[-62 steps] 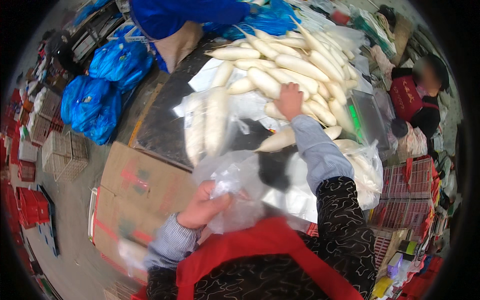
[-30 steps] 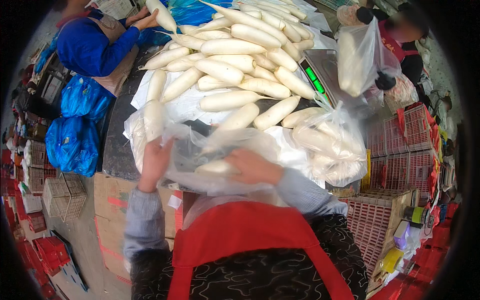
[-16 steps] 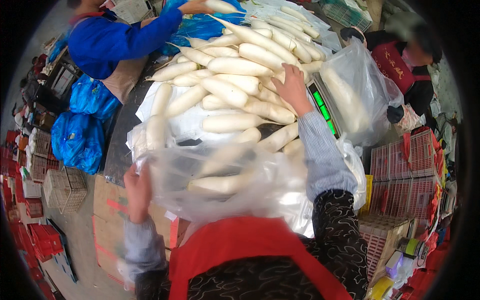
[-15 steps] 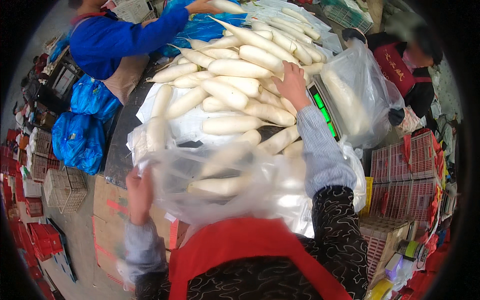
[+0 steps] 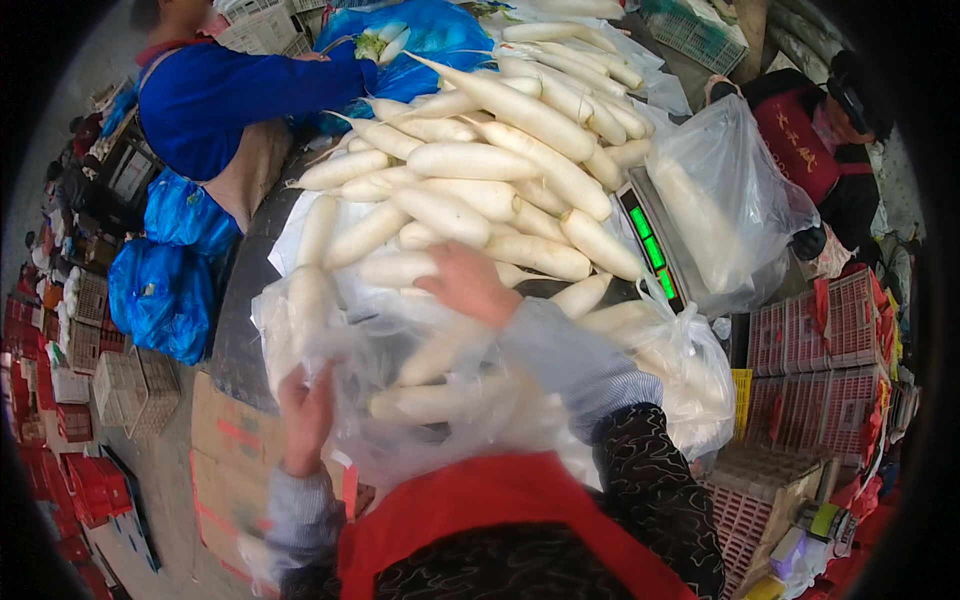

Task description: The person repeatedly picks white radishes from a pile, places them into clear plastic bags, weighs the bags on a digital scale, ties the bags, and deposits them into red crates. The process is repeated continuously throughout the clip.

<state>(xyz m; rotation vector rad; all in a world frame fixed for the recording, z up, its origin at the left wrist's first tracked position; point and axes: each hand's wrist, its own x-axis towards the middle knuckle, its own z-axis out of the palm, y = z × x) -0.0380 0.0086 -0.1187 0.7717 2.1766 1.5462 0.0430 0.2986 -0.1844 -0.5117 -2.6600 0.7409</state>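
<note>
A heap of white radishes (image 5: 470, 160) covers the table before me. My right hand (image 5: 468, 287), slightly blurred, curls over a white radish (image 5: 392, 269) at the heap's near edge; part of that radish is under the hand. At the lower left, my left hand (image 5: 308, 412) pinches the edge of a clear plastic bag (image 5: 365, 440). The bag spreads across the table's near side, and radishes show through it. Beside the heap on the right stands a scale (image 5: 652, 238) with a green-lit display, bearing a clear bag of radishes (image 5: 705, 215).
Another filled clear bag (image 5: 690, 375) sits at the near right. A person in a blue sleeve (image 5: 280, 95) works at the far left, near blue bags (image 5: 165, 290); another person (image 5: 815, 140) is at the right. Red crates (image 5: 815, 345) are stacked right, cardboard (image 5: 225, 450) lies left.
My right hand has come from the heap's right side down and left onto a near radish, which has shifted left. A long radish now lies slanting near the scale. The blue-sleeved arm has drawn back.
</note>
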